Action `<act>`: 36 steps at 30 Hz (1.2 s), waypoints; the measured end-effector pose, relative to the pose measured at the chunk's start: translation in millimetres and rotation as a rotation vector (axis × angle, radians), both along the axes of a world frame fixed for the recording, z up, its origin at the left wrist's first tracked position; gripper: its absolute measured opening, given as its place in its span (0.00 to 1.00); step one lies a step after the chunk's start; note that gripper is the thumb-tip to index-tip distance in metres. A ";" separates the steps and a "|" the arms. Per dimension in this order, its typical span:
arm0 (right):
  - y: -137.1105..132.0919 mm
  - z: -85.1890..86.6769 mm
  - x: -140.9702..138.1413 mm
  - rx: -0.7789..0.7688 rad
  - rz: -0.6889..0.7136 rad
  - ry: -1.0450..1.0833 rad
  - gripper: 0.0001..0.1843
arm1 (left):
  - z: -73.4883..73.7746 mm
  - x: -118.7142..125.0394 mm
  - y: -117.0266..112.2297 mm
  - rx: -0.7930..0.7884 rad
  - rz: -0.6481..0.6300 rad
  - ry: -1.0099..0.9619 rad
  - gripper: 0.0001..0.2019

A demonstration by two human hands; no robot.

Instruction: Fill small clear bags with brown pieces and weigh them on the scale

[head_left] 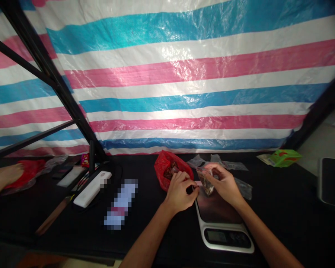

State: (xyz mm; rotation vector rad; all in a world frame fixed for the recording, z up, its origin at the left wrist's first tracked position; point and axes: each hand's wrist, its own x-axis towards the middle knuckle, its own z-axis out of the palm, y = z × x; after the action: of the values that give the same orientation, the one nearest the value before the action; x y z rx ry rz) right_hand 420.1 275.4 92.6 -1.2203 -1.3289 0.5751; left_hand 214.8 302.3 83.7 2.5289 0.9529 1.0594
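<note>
Two hands: the left hand [179, 194] and the right hand [222, 185] work close together, nearly touching, at the middle of the black counter [284, 212].

Grip, left: fingers pinched shut on a small dark piece [190, 190], too small to identify.

Grip, right: closed on the upper edge of a small clear plastic bag [205, 181], which holds brown chunks and hangs upright.

Bag position: over the steel platter of a digital kitchen scale [216, 210]; whether it touches the platter cannot be told.

Things: just left of the left hand, an open red plastic bag [162, 169] holds more brown chunks [170, 172]. Loose clear bags [197, 162] lie behind the hands.

Handling: a judgement only, but holding the clear bag's mouth wide and keeping the pinch low over it should limit stray crumbs on the platter.

Rest: a white power strip [92, 190], a pixelated object [121, 204], and a green box [284, 158] sit on the counter. At far left, another person's hand [9, 174] rests on a red bag [29, 172]. A striped tarp [184, 74] hangs behind.
</note>
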 end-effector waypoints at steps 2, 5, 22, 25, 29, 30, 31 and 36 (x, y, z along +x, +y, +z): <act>-0.3 0.3 -0.2 -0.001 -0.001 -0.027 0.17 | -0.2 0.0 0.3 -0.012 0.005 0.000 0.04; -0.4 0.7 0.2 0.004 0.004 -0.049 0.17 | 0.8 0.9 0.5 -0.049 0.021 -0.008 0.05; -5.4 -0.8 -2.3 0.012 0.077 -0.024 0.14 | 23.0 0.4 17.5 -0.070 0.152 -0.503 0.08; -8.0 0.1 -3.4 0.019 0.115 -0.025 0.14 | 31.1 8.3 23.0 -0.089 -0.016 -0.431 0.09; -10.1 -0.8 -3.7 -0.008 0.119 -0.003 0.15 | 24.5 10.9 22.8 -0.118 -0.185 -0.306 0.12; -10.2 -1.2 -3.8 -0.008 0.120 0.008 0.15 | 21.4 9.2 20.9 -0.126 -0.180 -0.311 0.14; -10.3 -1.5 -3.9 -0.003 0.123 0.025 0.14 | 18.3 7.2 18.3 -0.134 -0.166 -0.325 0.15; -12.9 2.7 -4.8 0.005 0.185 0.143 0.14 | 5.4 7.1 4.0 -0.218 -0.113 -0.391 0.18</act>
State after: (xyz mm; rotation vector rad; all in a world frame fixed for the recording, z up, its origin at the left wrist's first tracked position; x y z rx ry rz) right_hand 415.3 262.5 95.3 -1.0383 -1.3287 0.7758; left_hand 221.9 306.3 89.1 2.0709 0.7593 1.2748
